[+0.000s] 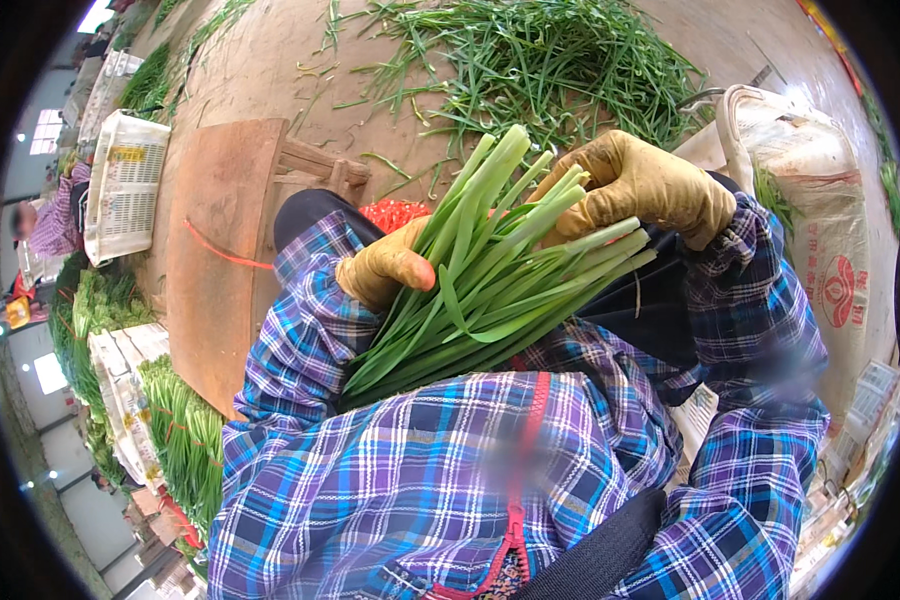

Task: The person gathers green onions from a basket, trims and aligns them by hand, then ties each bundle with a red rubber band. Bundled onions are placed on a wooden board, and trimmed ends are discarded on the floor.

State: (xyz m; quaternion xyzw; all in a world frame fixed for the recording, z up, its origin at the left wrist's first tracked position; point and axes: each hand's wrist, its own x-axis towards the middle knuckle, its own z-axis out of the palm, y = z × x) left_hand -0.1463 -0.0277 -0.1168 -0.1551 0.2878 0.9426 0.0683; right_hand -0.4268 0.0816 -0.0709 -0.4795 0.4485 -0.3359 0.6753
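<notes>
My left hand (390,270), in a tan work glove with the thumb tip showing bare, grips a loose bunch of long green leafy stalks (487,277) across my lap. Their pale ends fan up and to the right, while the leaves trail down against my plaid jacket. My right hand (622,187), also gloved, is bent beside the pale ends with its fingers curled. Stalks partly cover its fingertips, so whether it pinches one is unclear. Red plastic strands (394,216) lie just beyond my left hand.
A wooden board (221,247) with a red tie stands at left. Loose green leaves (562,67) are heaped on the floor ahead. At right are a white basket (787,127) and printed sack (832,277). Tied green bundles (184,427), a crate (129,187) and a person (60,214) are leftward.
</notes>
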